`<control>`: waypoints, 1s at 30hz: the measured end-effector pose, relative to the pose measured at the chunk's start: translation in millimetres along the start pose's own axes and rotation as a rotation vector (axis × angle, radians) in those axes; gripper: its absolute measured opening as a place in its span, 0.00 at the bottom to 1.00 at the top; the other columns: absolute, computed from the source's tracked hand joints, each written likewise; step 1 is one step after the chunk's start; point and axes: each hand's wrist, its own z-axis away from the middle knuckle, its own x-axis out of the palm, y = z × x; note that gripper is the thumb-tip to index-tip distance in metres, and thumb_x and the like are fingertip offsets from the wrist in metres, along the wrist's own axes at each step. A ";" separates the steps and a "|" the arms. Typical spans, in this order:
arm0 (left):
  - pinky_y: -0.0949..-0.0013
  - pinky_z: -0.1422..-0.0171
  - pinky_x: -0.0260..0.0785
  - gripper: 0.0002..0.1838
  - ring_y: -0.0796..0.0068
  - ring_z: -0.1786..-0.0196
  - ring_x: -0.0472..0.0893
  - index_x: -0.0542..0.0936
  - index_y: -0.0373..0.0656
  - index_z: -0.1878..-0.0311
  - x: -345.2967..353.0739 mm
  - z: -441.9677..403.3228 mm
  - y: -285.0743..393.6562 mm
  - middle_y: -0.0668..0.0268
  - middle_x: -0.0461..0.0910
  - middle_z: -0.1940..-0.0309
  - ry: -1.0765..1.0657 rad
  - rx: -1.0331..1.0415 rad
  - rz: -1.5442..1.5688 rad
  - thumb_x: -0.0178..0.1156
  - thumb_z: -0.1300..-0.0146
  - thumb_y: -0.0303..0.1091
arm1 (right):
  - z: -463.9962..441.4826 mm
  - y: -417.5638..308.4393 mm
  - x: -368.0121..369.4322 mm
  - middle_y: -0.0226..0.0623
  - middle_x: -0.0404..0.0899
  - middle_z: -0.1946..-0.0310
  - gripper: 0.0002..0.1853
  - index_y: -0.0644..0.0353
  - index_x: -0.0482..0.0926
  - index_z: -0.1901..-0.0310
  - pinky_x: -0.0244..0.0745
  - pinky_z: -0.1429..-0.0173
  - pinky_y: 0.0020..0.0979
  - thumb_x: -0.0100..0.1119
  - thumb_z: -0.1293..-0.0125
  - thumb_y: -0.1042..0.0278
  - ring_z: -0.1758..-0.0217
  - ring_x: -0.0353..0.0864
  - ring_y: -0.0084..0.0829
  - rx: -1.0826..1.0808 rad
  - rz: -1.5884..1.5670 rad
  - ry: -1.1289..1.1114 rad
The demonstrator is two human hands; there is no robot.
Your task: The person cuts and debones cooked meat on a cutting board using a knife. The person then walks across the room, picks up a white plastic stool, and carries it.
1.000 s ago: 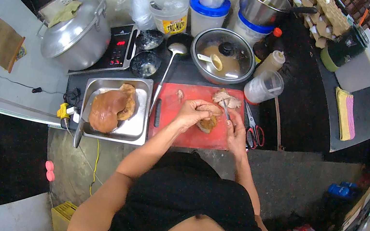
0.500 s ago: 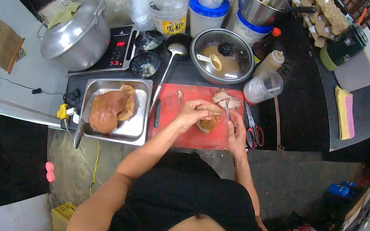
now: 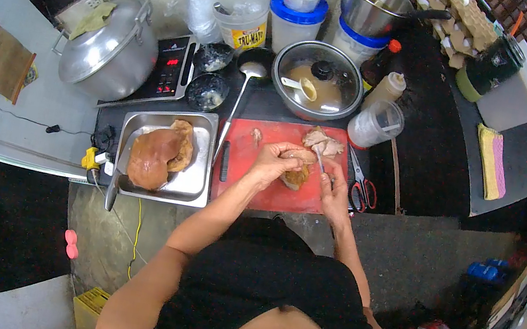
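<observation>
Above the red cutting board [image 3: 245,189], my left hand [image 3: 272,164] is closed on a pale piece of meat [image 3: 298,155]. My right hand [image 3: 334,194] grips a knife [image 3: 319,163], its blade pointing away from me beside that piece. Beneath my fingers rests a browned chunk of meat [image 3: 294,178], partly hidden by my left hand. Pale cut meat pieces [image 3: 323,142] lie at the board's far right, and a small scrap [image 3: 256,135] is at its far left. Scissors [image 3: 362,184] with red and black handles lie just right of the board.
Left of the board, a steel tray [image 3: 198,181] holds large browned meat [image 3: 153,156]. A ladle [image 3: 237,104] lies between them. Behind are a lidded bowl [image 3: 318,79], a clear container [image 3: 376,124] and black bowls [image 3: 206,91]. A large pot [image 3: 112,45] stands beside an induction cooker [image 3: 169,68].
The knife blade and my right hand have shifted slightly to the left, closer to the held meat. My left hand stays nearly in place.
</observation>
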 end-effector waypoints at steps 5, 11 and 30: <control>0.76 0.56 0.75 0.16 0.78 0.60 0.80 0.77 0.35 0.54 -2.3 -2.8 -5.1 0.65 0.80 0.61 -0.011 -0.009 0.028 0.59 0.49 0.20 | -0.1 -1.1 1.1 0.27 0.69 0.63 0.17 0.55 0.65 0.42 0.61 0.59 0.18 0.44 0.32 0.73 0.65 0.63 0.16 -0.077 -0.042 0.022; 0.77 0.55 0.74 0.16 0.78 0.61 0.80 0.77 0.35 0.54 -0.7 -1.7 -4.5 0.65 0.80 0.62 -0.011 -0.009 0.039 0.59 0.49 0.21 | 1.3 2.8 8.7 0.24 0.69 0.69 0.17 0.55 0.65 0.42 0.57 0.66 0.18 0.45 0.32 0.73 0.71 0.59 0.13 -0.141 0.082 0.015; 0.61 0.49 0.73 0.13 0.69 0.53 0.78 0.74 0.41 0.53 -7.1 -4.5 -12.8 0.64 0.77 0.57 -0.025 -0.260 0.390 0.60 0.40 0.31 | 5.8 -11.7 15.1 0.28 0.70 0.59 0.18 0.57 0.65 0.40 0.60 0.62 0.18 0.44 0.31 0.69 0.66 0.62 0.15 0.006 -0.048 -0.073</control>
